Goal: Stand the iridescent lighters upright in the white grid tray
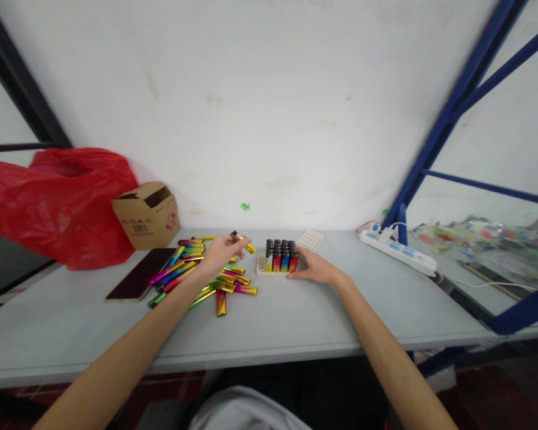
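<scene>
My left hand (223,251) is closed on a yellow metallic lighter (250,248), held slanted above the loose pile and left of the white holder. At the right end of that small white tray (260,264), my right hand (316,267) grips it, thumb at the front and fingers behind. Several upright lighters (281,257) with black tops stand in rows in the tray; round slots show at its left end. Shiny multicoloured lighters (222,303) lie in a loose heap under and around my left forearm, which hides part of them.
Behind the filled tray lies another white slotted tray (311,240). A dark phone-like slab (141,275), a cardboard box (147,218) and a red plastic bag (67,209) are on the left. A power strip (399,251) with cables sits right, beside a blue metal frame (430,146).
</scene>
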`<state>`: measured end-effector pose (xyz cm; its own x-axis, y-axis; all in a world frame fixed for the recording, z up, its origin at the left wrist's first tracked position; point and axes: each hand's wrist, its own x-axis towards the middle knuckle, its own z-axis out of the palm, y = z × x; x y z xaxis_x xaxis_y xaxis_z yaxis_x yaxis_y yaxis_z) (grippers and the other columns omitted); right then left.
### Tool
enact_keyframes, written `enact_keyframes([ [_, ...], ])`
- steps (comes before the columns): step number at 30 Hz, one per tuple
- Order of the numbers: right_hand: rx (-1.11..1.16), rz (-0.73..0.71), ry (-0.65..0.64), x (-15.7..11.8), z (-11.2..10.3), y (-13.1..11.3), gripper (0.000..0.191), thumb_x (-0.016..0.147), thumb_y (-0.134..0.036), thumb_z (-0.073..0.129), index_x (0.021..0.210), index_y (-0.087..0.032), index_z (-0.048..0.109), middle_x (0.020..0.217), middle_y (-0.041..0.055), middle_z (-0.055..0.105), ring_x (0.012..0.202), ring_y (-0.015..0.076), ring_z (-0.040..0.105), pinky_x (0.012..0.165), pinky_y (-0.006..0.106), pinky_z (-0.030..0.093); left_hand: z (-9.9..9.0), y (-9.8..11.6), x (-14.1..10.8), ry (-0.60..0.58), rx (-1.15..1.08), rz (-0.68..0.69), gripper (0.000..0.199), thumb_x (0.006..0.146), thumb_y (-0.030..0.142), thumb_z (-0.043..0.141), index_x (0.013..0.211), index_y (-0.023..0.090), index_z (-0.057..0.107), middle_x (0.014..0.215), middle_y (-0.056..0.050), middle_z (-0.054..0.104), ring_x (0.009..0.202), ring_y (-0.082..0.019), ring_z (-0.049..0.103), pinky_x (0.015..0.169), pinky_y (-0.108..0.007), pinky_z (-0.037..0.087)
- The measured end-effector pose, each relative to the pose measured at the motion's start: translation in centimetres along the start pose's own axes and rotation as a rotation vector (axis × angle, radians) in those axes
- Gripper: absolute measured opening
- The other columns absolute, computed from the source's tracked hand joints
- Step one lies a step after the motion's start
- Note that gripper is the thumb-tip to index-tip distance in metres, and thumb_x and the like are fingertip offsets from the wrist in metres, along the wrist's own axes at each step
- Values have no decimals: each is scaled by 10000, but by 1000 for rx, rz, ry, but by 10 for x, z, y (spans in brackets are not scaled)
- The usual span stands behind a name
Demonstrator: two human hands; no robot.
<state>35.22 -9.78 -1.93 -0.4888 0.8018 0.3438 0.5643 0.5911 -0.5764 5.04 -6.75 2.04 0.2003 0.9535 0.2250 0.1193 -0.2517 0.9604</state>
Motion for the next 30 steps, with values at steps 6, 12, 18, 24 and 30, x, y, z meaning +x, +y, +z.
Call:
enact_keyframes([
  [6,27,1,-3,0,0,-3,736,740,-445,847,1360,-176,556,1370,144,630,1236,338,596,1097,507,434,15,-1,-8,-255,-283,-49,435,811,574,711,853,176,541,750,-6,620,651,-145,607,675,-332,560],
  [12,19,4,-7,1,0,-3,761,747,-441,843,1390,-181,530,1394,145,614,1256,337,587,1113,510,424,24,-7,-12,-310,-378,-180,412,846,527,689,803,210,431,607,98,344,453,-58,356,446,-190,371],
  [18,11,12,-13,0,-1,-3,753,749,-440,842,1380,-167,538,1390,155,615,1258,341,586,1114,515,423,25,-6,-12,-152,-198,-173,450,807,556,687,735,213,404,536,115,273,382,-34,207,377,-167,146],
  [24,6,12,-11,0,-1,-3,737,755,-455,835,1371,-171,547,1379,146,624,1243,335,596,1107,506,431,25,-4,-15,-87,-81,-104,434,816,559,603,649,214,399,517,95,281,403,-56,229,399,-199,163],
  [30,6,6,-8,0,-1,-3,749,747,-438,846,1379,-175,543,1384,157,619,1250,344,591,1108,527,424,24,-8,-13,-20,160,14,344,813,432,475,554,221,391,489,51,342,438,-101,325,430,-240,235],
])
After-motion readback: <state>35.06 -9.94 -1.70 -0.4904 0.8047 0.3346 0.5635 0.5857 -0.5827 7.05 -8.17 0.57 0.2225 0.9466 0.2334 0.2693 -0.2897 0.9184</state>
